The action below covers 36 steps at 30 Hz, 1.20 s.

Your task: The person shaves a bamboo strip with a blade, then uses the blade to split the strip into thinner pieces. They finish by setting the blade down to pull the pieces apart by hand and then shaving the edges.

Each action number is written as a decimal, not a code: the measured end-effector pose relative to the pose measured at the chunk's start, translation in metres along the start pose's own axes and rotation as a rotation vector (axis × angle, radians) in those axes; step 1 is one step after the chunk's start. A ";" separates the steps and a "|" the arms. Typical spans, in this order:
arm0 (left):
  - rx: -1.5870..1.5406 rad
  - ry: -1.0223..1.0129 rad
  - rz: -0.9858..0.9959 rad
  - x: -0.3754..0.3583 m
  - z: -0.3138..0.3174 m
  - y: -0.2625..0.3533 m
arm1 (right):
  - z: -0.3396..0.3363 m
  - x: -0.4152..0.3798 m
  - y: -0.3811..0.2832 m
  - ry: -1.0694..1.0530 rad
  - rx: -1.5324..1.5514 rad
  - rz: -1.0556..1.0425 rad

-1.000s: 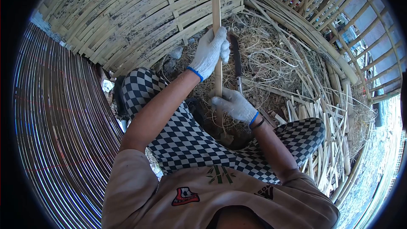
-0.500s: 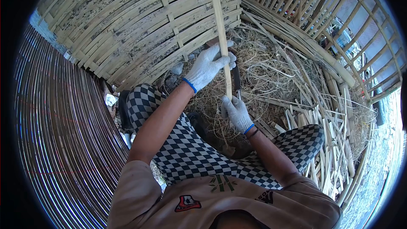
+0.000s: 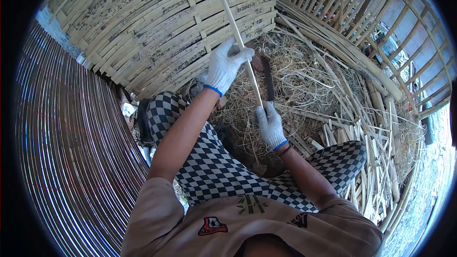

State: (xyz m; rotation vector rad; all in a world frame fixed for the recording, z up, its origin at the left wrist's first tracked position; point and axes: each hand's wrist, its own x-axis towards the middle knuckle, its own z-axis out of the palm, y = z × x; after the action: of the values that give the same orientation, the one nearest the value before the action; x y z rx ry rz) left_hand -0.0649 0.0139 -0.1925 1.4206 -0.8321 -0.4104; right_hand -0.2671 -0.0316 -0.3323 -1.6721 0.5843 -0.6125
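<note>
Gripping a long bamboo strip [image 3: 233,26], the gloved left hand [image 3: 225,64] has its fingers curled tight around it partway along its length. Above that hold the strip slants up and to the left, past a woven bamboo panel [image 3: 157,28]; below it, the strip runs down to the gloved right hand [image 3: 270,124], whose fingers are closed on the strip's lower end together with a dark-bladed knife [image 3: 268,80]. Shavings [image 3: 309,78] and split bamboo pieces [image 3: 371,152] lie around the checkered trousers [image 3: 209,162].
</note>
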 end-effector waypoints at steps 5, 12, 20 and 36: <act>-0.014 0.095 0.010 0.003 -0.006 0.000 | 0.004 0.001 0.015 -0.091 0.157 0.069; -0.122 0.066 -0.018 0.003 -0.008 0.007 | 0.002 -0.006 -0.003 -0.156 0.193 0.140; -0.141 -0.013 0.007 -0.001 -0.007 0.011 | 0.001 -0.005 0.003 -0.162 0.224 0.168; -0.140 -0.100 -0.087 -0.007 -0.003 0.022 | 0.004 -0.007 0.015 -0.200 0.252 0.159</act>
State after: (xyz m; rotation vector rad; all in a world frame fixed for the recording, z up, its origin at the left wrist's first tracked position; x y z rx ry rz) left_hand -0.0722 0.0242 -0.1734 1.3172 -0.8076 -0.5989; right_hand -0.2704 -0.0265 -0.3487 -1.4140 0.4691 -0.3812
